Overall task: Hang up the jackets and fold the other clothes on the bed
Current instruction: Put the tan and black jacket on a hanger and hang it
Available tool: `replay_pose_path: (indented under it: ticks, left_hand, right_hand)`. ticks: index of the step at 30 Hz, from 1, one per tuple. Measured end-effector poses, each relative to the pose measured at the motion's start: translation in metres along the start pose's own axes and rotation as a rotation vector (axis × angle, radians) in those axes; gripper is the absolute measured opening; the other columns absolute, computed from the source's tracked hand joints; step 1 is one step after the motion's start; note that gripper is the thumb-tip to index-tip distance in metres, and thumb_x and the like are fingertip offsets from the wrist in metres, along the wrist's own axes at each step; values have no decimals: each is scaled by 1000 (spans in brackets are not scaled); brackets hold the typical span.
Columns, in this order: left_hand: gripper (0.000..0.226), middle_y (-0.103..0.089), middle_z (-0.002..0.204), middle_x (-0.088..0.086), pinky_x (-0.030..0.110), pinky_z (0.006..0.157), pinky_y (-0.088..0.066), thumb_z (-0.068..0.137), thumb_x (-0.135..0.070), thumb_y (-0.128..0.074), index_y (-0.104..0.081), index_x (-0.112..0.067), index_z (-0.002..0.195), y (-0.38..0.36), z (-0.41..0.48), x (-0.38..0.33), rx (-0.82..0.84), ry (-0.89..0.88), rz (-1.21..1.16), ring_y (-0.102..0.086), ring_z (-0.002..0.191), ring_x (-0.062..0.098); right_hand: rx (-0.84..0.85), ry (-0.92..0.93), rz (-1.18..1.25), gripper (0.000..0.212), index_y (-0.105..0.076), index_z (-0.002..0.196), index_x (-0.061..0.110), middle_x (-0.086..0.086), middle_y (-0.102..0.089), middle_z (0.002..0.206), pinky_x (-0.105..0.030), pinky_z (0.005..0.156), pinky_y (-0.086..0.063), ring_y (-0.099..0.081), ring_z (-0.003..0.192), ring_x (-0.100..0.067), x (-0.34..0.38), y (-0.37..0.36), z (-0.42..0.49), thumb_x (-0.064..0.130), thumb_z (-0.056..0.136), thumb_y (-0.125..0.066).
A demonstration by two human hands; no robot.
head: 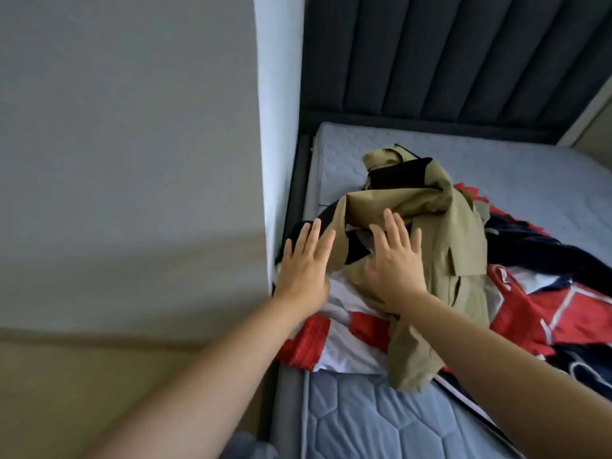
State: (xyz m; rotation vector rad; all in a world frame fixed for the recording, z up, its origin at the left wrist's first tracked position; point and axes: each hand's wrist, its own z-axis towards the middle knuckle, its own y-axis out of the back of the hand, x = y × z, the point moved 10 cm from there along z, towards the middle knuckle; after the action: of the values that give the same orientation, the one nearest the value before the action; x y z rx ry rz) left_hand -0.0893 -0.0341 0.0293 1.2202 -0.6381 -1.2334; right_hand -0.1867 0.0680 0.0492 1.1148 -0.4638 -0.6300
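A crumpled khaki jacket (440,226) with black lining lies on top of a pile of clothes on the bare blue-grey mattress (381,422). Under it lie red, white and navy garments (536,313) and a white and red piece (341,339). My left hand (306,266) hovers flat with fingers spread at the pile's left edge, over a khaki and black fold. My right hand (395,260) is spread flat over the middle of the khaki jacket. Neither hand grips anything.
A grey wall (132,160) with a white corner edge stands close on the left of the bed. A dark padded headboard (447,61) rises behind the mattress. Bare mattress shows at the far right and near the front.
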Motion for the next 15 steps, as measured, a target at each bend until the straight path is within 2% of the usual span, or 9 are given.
replay_pose_path:
  ticks: [3, 5, 7, 8, 10, 11, 13, 14, 15]
  left_hand:
    - [79, 11, 160, 2, 44, 118, -8, 91, -16, -51, -2, -23, 153, -23, 7, -27, 152, 70, -180, 5, 147, 21]
    - [77, 6, 160, 1, 40, 117, -18, 92, -16, -53, -7, -23, 153, -42, 9, -44, 274, 111, -365, -5, 147, 22]
    - [73, 2, 161, 2, 30, 114, -20, 93, -14, -52, -11, -21, 152, -61, 6, -52, 394, 160, -523, -10, 146, 22]
    - [72, -1, 160, 3, 27, 111, -19, 93, -14, -52, -13, -19, 152, -65, 5, -52, 421, 178, -566, -11, 146, 21]
    - [70, -9, 160, 5, 25, 111, -19, 93, -14, -52, -15, -18, 152, -69, 5, -43, 422, 232, -604, -15, 145, 19]
    - [69, -14, 159, 4, 26, 111, -21, 93, -15, -53, -17, -19, 152, -70, 6, -35, 408, 283, -631, -19, 144, 18]
    - [66, -23, 156, 4, 29, 109, -28, 95, -22, -52, -18, -21, 151, -68, 7, -15, 368, 440, -775, -27, 141, 19]
    - [65, -26, 155, 4, 31, 107, -31, 96, -28, -52, -18, -22, 151, -66, 8, -5, 333, 541, -890, -31, 139, 20]
    - [66, -29, 154, 5, 33, 104, -34, 96, -35, -51, -17, -22, 151, -64, 7, 4, 299, 637, -1003, -33, 138, 22]
  right_hand:
    - [86, -361, 99, 66, -28, 144, 16, -10, 1, 160, -54, 115, 1, 4, 147, -26, -85, -11, -3, 35, 87, -55]
    - [138, -545, 183, 77, -19, 148, 17, -10, 5, 160, -57, 115, -1, 4, 147, -28, -126, -18, -5, 39, 85, -58]
    - [182, -692, 311, 92, -1, 151, 25, -11, 3, 159, -59, 114, -15, -6, 145, -33, -151, -30, -10, 38, 83, -62]
    - [202, -764, 434, 98, 7, 151, 28, -13, -5, 158, -56, 109, -27, -20, 142, -36, -158, -36, -13, 33, 84, -63]
    - [244, -856, 605, 98, 15, 150, 29, -19, -39, 142, -46, 91, -46, -48, 121, -39, -160, -50, -17, 21, 87, -60]
    - [283, -813, 605, 92, 8, 152, 25, -18, -50, 131, -41, 83, -48, -54, 113, -38, -153, -55, -16, 15, 88, -57]
    - [378, -562, 560, 62, -37, 144, 14, -14, -60, 117, -34, 78, -48, -58, 108, -35, -124, -57, -7, 4, 85, -52]
    - [424, -432, 567, 45, -58, 124, 8, -14, -64, 107, -32, 76, -49, -60, 103, -34, -107, -54, -4, 0, 81, -49]
    - [495, -325, 588, 34, -65, 105, 2, -15, -67, 97, -30, 72, -50, -62, 97, -34, -88, -52, -7, -3, 78, -46]
